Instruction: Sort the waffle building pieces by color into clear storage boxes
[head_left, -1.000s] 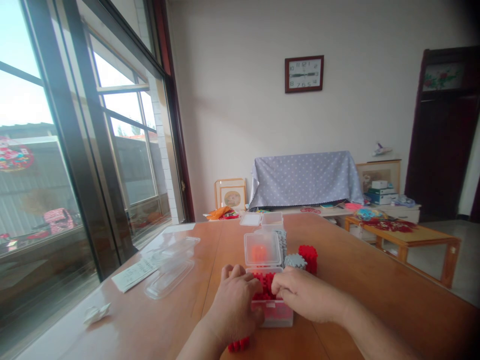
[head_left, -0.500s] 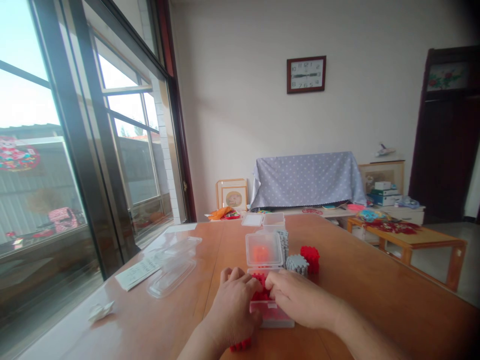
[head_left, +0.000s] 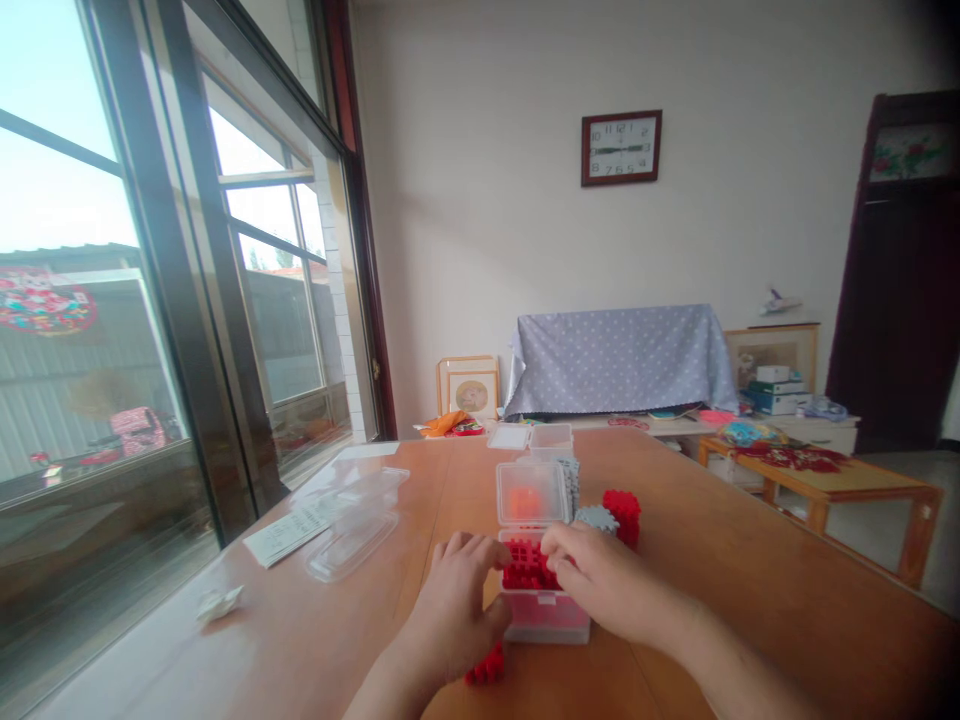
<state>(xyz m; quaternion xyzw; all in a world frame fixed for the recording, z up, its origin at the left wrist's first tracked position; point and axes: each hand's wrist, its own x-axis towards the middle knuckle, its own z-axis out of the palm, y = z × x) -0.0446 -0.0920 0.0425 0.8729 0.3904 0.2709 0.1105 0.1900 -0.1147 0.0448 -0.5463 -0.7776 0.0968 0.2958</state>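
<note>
A clear plastic box (head_left: pixel 546 618) with its lid (head_left: pixel 533 493) raised stands on the table, red toothed pieces (head_left: pixel 529 566) inside it. My left hand (head_left: pixel 459 600) is at the box's left side, thumb and fingers apart, holding nothing. From the right, my right hand (head_left: pixel 592 575) reaches over the box edge, its curled fingertips at the red pieces; whether they grip one is hard to tell. Beneath my left hand lies another red piece (head_left: pixel 486 665). Beyond my right hand are grey toothed pieces (head_left: pixel 598 519) and a red stack (head_left: pixel 623 516).
Clear plastic lids (head_left: pixel 352 545) and a printed sheet (head_left: pixel 289 535) lie on the left of the wooden table (head_left: pixel 337 640), with a crumpled wrapper (head_left: pixel 219 605) nearer. Another open clear box (head_left: pixel 551 440) stands at the far end.
My left fingers have come away from the red pieces and spread apart. My right hand has shifted slightly up and right, uncovering more of the red pieces. The view has turned slightly left.
</note>
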